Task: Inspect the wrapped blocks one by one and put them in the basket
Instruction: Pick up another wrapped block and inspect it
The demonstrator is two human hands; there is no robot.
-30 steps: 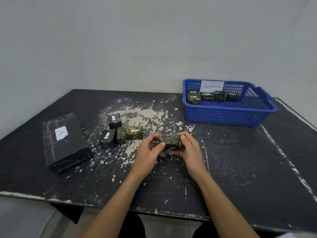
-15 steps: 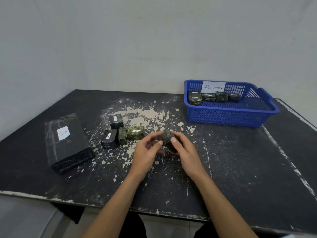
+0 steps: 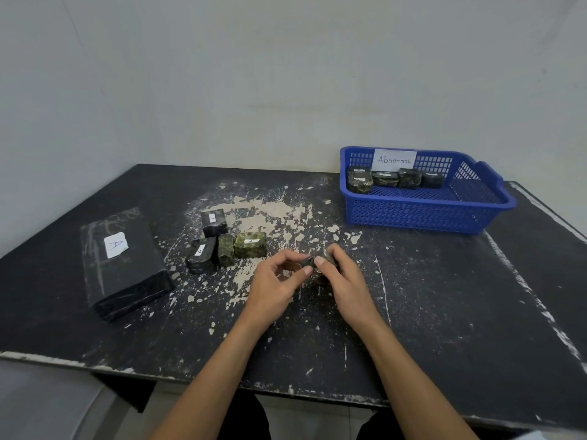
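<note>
Wrapped block (image 3: 318, 263) at frame centre, low over tabletop (image 3: 444, 296); left hand (image 3: 274, 282) pinches one end, right hand (image 3: 347, 282) curls round the other. Judged light, stiff, film slick: grip the ends. Basket (image 3: 413, 214) upper right.

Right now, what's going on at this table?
A person is holding one small wrapped block just above the black table, pinched between the left hand and right hand, apparently looking it over. Four wrapped blocks sit in a cluster to the left, not yet in the basket. The blue basket, labelled "Abnormal", holds a row of four blocks along its far wall. A large black block marked "A" lies at far left.
</note>
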